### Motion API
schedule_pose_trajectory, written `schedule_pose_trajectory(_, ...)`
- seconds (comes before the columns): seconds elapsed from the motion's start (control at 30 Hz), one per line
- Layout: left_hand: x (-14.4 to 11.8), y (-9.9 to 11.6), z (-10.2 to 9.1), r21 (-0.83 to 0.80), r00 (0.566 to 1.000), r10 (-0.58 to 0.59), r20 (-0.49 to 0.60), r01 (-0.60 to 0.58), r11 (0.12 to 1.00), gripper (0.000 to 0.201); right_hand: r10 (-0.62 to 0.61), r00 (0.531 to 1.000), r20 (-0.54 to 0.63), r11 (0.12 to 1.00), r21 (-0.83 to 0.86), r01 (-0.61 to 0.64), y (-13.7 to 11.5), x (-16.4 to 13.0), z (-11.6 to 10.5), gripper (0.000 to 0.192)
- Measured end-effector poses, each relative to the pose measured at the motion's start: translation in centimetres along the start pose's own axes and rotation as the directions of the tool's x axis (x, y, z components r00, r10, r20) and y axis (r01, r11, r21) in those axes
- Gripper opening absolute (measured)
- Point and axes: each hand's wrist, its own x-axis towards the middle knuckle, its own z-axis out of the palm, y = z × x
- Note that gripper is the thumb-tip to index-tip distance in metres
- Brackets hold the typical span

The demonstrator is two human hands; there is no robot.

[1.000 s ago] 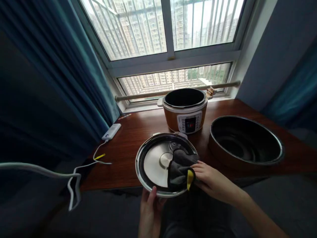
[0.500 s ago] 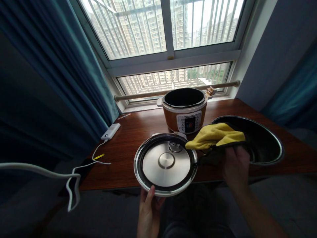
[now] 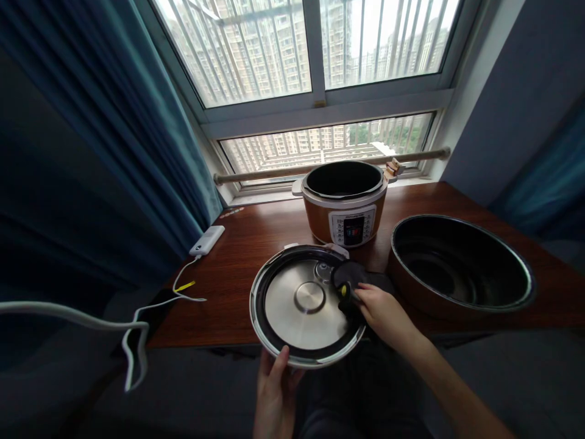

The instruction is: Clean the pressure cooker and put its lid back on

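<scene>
My left hand grips the near rim of a round pressure-cooker lid, held underside up with its steel plate and black seal showing. My right hand presses a bunched dark grey cloth with a yellow side onto the lid's right rim, beside the small valve. The lid hangs over the near edge of the wooden table.
An orange electric cooker body stands open by the window. A large dark inner pot sits to the right. A white power bank with a cable lies at the left, next to a teal curtain.
My right hand lifted the cloth off the lid, flipped it yellow side up over the table, then brought it back bunched onto the lid's right rim. My left hand kept its hold.
</scene>
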Motion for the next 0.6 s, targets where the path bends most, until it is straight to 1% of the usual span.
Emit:
schedule_pose_trajectory(0.1,0.0,0.1,0.0,-0.001,1.0,-0.006,-0.01,0.006,1.0,0.053,0.046,0.999,0.024,0.999,-0.026,-0.045,-1.6,-1.4,-0.5,0.024)
schedule_pose_trajectory(0.2,-0.2,0.4,0.2,-0.001,1.0,-0.012,-0.005,0.012,1.0,0.053,0.036,0.998,0.046,0.999,-0.037,-0.035,-3.5,-2.5,-0.4,0.025)
schedule_pose_trajectory(0.27,-0.3,0.6,0.2,-0.004,1.0,-0.019,-0.004,0.019,1.0,0.056,0.018,0.998,0.058,1.0,0.007,-0.019,-4.8,-3.1,0.1,0.024)
schedule_pose_trajectory(0.37,-0.2,0.7,0.2,-0.007,0.999,-0.033,-0.002,0.033,0.999,0.057,-0.018,0.999,0.045,0.992,0.129,0.012,-6.7,-3.9,1.8,0.024)
schedule_pose_trajectory(0.43,0.0,0.7,0.0,0.002,0.999,-0.042,-0.018,0.042,0.999,0.056,-0.106,0.994,0.01,0.975,0.199,0.101,-7.8,-4.1,3.2,0.025)
schedule_pose_trajectory(0.47,0.2,0.8,-0.2,0.011,0.998,-0.049,-0.035,0.049,0.999,0.055,-0.172,0.985,-0.019,0.959,0.225,0.172,-8.2,-4.1,3.9,0.026)
schedule_pose_trajectory(0.53,0.4,0.8,-0.4,0.028,0.996,-0.056,-0.076,0.058,0.998,0.052,-0.304,0.947,-0.108,0.912,0.254,0.322,-8.8,-4.0,5.1,0.03)
schedule_pose_trajectory(0.6,0.5,0.9,-0.6,0.04,0.993,-0.057,-0.105,0.062,0.997,0.047,-0.375,0.907,-0.194,0.869,0.268,0.417,-9.0,-3.7,5.7,0.032)
